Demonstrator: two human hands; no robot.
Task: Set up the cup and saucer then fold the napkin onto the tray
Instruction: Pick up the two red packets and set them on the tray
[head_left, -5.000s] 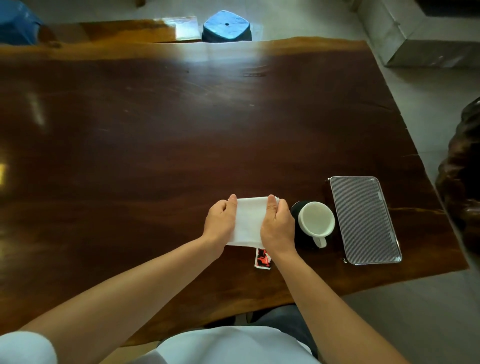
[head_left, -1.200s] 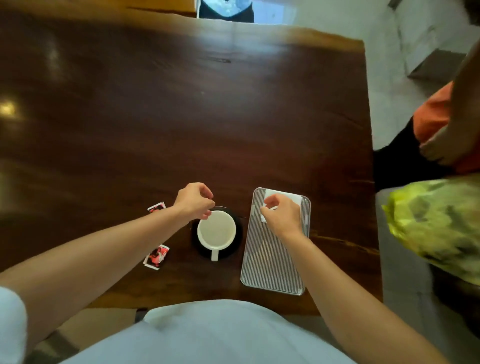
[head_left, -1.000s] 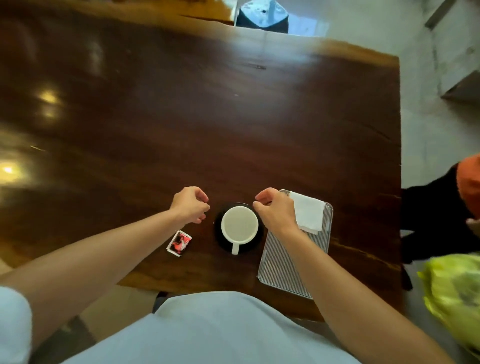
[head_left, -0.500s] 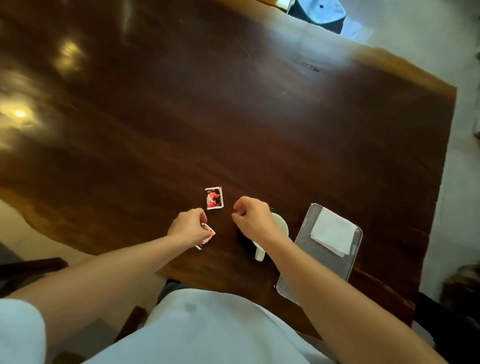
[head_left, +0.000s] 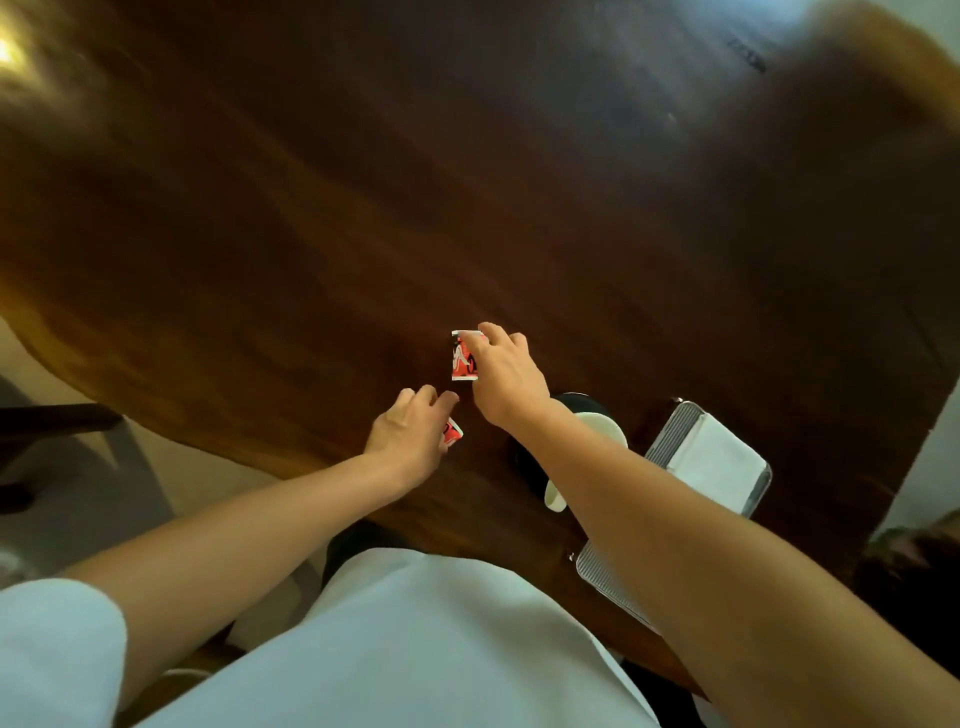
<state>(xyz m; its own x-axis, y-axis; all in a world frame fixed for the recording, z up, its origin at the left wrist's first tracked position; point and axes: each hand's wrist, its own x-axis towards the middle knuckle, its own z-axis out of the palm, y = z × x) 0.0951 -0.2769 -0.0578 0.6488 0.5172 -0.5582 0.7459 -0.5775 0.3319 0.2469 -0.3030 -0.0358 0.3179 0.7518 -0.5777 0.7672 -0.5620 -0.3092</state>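
A white cup (head_left: 609, 427) stands on a black saucer (head_left: 523, 462) near the table's front edge, and my right forearm hides most of both. To their right lies a ribbed metal tray (head_left: 610, 577) with the folded white napkin (head_left: 714, 462) resting on its far end. My right hand (head_left: 506, 374) reaches left past the cup, and its fingertips close on the edge of a red-and-white sachet (head_left: 461, 358). My left hand (head_left: 410, 436) curls over a second sachet (head_left: 452, 431), of which only a corner shows.
The dark wooden table (head_left: 519, 182) stretches away beyond the hands, blurred by head motion. Its wavy front-left edge (head_left: 156, 405) runs close to my left hand. A dark chair part (head_left: 52, 421) and pale floor show at the left.
My right hand has left the cup and reached forward-left onto the far sachet. My left hand stays on the near sachet. The view has swung left and blurred.
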